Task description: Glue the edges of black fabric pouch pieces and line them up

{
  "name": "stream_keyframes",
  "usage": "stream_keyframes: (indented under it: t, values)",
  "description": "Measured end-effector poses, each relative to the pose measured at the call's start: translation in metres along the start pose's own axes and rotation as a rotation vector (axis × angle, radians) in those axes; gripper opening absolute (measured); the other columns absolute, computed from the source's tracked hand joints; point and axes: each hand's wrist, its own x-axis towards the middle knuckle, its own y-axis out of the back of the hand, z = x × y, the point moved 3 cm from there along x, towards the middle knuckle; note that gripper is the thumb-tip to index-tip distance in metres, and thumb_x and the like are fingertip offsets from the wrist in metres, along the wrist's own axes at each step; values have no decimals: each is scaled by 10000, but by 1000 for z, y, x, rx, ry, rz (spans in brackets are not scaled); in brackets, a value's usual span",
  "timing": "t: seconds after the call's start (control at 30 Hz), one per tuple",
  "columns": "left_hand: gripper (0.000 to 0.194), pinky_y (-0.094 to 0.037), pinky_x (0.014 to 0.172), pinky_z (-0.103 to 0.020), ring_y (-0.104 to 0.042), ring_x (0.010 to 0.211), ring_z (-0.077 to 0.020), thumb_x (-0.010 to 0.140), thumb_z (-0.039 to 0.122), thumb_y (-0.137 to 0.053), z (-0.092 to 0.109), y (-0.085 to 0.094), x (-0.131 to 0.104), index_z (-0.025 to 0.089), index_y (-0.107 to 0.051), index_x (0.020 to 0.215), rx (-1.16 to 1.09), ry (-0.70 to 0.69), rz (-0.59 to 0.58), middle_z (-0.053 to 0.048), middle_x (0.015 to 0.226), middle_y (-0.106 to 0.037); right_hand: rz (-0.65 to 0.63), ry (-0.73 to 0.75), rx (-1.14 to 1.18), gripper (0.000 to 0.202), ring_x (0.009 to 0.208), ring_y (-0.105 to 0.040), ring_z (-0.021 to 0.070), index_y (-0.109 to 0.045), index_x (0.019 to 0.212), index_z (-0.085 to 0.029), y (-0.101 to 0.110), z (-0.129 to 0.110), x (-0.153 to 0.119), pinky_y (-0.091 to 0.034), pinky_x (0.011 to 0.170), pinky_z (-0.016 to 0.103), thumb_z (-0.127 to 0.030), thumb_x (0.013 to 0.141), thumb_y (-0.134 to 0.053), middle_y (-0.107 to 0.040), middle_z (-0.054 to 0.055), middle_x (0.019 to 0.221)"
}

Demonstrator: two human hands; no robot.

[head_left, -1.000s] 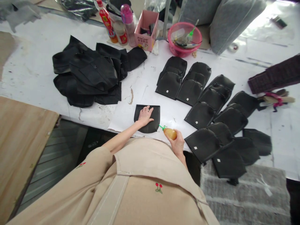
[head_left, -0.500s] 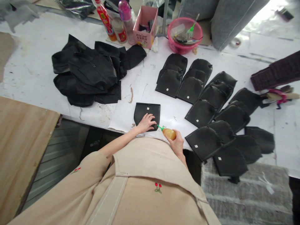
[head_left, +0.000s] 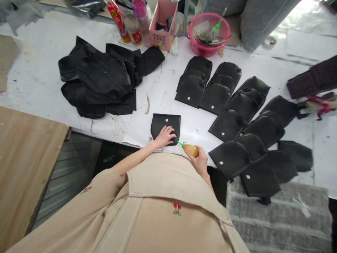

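At the left, near side, a wooden board (head_left: 26,165) stands beside the white tabletop (head_left: 31,63). Farther back, a loose pile of black pieces (head_left: 98,79) lies on the tabletop, with a red bottle (head_left: 117,21), a clear bottle with a purple-pink top (head_left: 143,26) and a pink box (head_left: 161,39) at the far side.

In the middle, by the near edge, a black panel (head_left: 160,123) lies flat, its straight edge far, its rounded corners near and a small white square by the straight edge. The left hand (head_left: 165,136) rests on the near right part of this panel; its grip is apart, the fingers spread over the surface, the thumb by the near right corner.

Just right of that corner is the green nozzle (head_left: 181,143) of a squeeze bottle (head_left: 191,150) with amber contents, pointing left; whether its tip touches the panel I cannot tell. The right hand (head_left: 200,161) has its grip clamped on the bottle from the right, so the panel lies to its left, apart from it.

Far beyond stands a pink basin (head_left: 194,43) holding small tools. Farther right, overlapping black pieces (head_left: 229,126) lie in slanting rows, above a grey mat (head_left: 276,218).
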Motion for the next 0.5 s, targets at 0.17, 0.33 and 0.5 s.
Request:
stream_keyframes:
  t: [0.17, 0.33, 0.5]
  values:
    - [319, -234, 1176, -573, -373, 1394, -309, 820, 292, -731, 1, 1, -1, 248, -693, 1134, -9, 8, 0, -116, 1373, -539, -39, -6, 25, 554, 950, -658, 276, -642, 1094, -196, 2, 5, -6, -534, 865, 430, -613, 735, -706, -710, 108, 1064]
    - [321, -231, 1175, -579, -368, 1400, -304, 818, 292, -730, 1, 0, 0, 263, -692, 1136, -31, 19, -2, -107, 1378, -540, -43, -42, 81, 561, 906, -650, 256, -636, 1104, -198, -2, 9, -7, -538, 814, 407, -600, 721, -717, -707, 90, 1050]
    - [318, -231, 1177, -579, -369, 1401, -302, 818, 308, -732, -1, -2, 0, 262, -692, 1131, -36, 20, -2, -102, 1372, -542, -63, -75, 141, 600, 894, -644, 241, -628, 1122, -187, -9, 17, -6, -535, 792, 386, -603, 704, -738, -698, 88, 1057]
